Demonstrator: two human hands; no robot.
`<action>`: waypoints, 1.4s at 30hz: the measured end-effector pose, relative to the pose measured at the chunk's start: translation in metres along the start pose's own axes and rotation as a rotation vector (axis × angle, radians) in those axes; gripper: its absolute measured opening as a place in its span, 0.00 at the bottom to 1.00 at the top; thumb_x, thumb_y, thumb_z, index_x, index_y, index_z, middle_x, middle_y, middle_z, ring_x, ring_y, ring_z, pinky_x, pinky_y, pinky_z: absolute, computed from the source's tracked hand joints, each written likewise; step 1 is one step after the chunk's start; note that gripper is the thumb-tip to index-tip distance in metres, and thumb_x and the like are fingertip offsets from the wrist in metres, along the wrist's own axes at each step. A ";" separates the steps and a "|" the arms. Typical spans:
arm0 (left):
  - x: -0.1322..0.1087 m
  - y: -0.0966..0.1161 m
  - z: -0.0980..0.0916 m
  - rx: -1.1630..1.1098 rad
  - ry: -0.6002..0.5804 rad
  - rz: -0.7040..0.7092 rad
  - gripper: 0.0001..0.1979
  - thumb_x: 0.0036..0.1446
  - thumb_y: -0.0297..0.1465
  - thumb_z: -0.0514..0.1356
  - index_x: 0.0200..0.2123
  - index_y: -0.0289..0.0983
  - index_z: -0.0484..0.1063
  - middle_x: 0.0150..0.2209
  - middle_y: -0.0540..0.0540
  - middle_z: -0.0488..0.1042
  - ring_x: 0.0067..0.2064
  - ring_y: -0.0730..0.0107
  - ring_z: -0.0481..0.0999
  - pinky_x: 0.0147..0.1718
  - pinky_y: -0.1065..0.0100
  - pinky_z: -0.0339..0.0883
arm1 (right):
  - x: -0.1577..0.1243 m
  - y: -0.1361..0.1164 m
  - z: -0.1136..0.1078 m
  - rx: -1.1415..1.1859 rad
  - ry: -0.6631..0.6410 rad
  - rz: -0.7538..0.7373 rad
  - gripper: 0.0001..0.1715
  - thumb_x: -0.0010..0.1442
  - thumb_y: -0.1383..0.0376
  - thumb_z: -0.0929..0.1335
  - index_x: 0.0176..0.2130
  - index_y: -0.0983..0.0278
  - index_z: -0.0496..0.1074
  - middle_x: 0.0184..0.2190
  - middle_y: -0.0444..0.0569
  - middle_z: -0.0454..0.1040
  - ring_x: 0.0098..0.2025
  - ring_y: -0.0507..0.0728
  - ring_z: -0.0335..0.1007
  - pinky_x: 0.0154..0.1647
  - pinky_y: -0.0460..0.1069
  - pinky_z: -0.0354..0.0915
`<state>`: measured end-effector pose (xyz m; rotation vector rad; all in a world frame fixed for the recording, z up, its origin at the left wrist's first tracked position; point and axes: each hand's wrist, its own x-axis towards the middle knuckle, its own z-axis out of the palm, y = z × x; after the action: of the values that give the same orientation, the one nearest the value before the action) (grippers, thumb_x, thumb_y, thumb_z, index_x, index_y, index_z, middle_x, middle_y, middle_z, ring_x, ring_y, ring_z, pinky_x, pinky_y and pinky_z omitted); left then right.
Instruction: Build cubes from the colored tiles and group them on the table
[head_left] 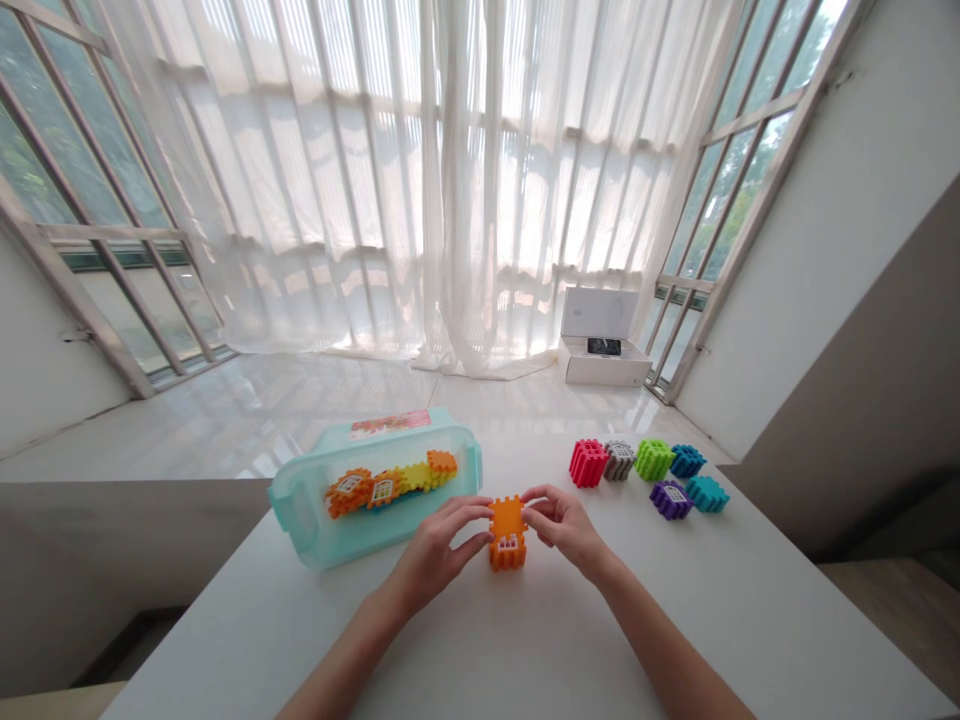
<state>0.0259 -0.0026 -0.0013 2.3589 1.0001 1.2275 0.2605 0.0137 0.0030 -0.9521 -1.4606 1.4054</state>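
Observation:
An orange toothed block cube [508, 535] stands on the white table [525, 640] in front of me. My left hand [441, 548] pinches its left side with curled fingers. My right hand [561, 525] grips its right side, fingertips on the top edge. Just left of the hands lies a clear teal plastic box [375, 487] on its side, holding orange and yellow block pieces [390, 483].
Finished cubes sit at the table's far right: red [587, 462], grey [619, 460], green [654, 459], blue [686, 461], purple [670, 499], teal [706, 493]. A white open carton [604, 340] rests on the floor by sheer curtains. A wall rises on the right.

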 end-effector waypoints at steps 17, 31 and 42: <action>-0.002 -0.002 0.002 -0.039 -0.140 -0.145 0.08 0.60 0.32 0.62 0.44 0.42 0.74 0.48 0.45 0.77 0.51 0.63 0.76 0.52 0.61 0.69 | -0.003 0.001 -0.021 -0.439 -0.134 -0.037 0.17 0.51 0.65 0.75 0.42 0.64 0.76 0.29 0.43 0.73 0.23 0.47 0.52 0.23 0.44 0.54; -0.001 0.004 -0.002 -0.075 -0.196 -0.149 0.08 0.60 0.31 0.62 0.43 0.41 0.74 0.47 0.46 0.77 0.49 0.64 0.76 0.51 0.63 0.69 | -0.006 -0.001 -0.022 -0.487 -0.167 -0.025 0.16 0.49 0.66 0.75 0.41 0.64 0.77 0.28 0.42 0.71 0.24 0.47 0.53 0.24 0.43 0.54; -0.003 0.003 0.000 -0.069 -0.188 -0.142 0.08 0.59 0.32 0.62 0.43 0.42 0.75 0.46 0.44 0.78 0.48 0.62 0.77 0.50 0.61 0.70 | -0.009 -0.006 -0.018 -0.574 -0.164 -0.062 0.16 0.49 0.68 0.74 0.41 0.63 0.76 0.29 0.43 0.72 0.24 0.48 0.54 0.24 0.44 0.56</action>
<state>0.0259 -0.0064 -0.0016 2.2583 1.0265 0.9530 0.2812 0.0105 0.0081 -1.1406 -2.0593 1.0500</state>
